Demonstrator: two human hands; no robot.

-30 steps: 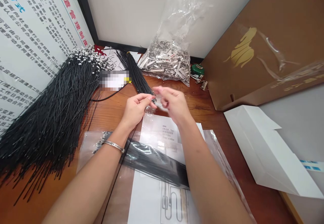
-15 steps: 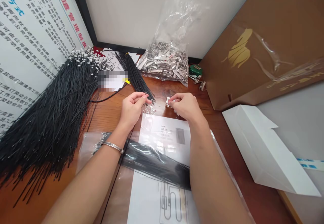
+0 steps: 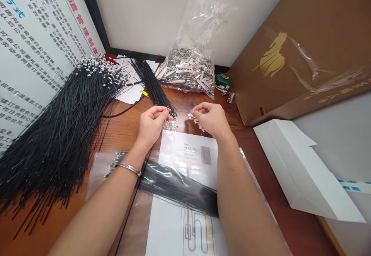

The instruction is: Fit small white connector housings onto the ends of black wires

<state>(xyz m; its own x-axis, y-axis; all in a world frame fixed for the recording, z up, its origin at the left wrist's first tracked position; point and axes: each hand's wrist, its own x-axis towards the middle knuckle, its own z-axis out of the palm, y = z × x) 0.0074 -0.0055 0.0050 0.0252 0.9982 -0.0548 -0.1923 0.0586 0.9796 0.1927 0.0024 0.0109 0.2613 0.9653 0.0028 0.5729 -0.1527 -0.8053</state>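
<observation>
My left hand point(image 3: 152, 122) pinches a thin black wire point(image 3: 130, 205) between thumb and forefinger; the wire trails down past my wrist. Just beyond those fingertips are the ends of a tied bundle of black wires point(image 3: 153, 82). My right hand point(image 3: 210, 117) has thumb and forefinger closed together at a small pile of white plastic connectors point(image 3: 198, 123). Whatever is between these fingertips is too small to make out. Under my forearms a clear bag of black wires point(image 3: 176, 182) lies across a printed drawing sheet point(image 3: 168, 225).
A big heap of black wires with white connector ends point(image 3: 63, 121) fills the left side. At the back stands a clear bag of metal clips point(image 3: 188, 70), beside a green tape measure point(image 3: 223, 80). A brown box point(image 3: 290, 55) and a white carton point(image 3: 301, 171) border the right.
My right hand has shifted slightly left and up, and more of the white pile shows beneath it. My left hand stays nearly in place.
</observation>
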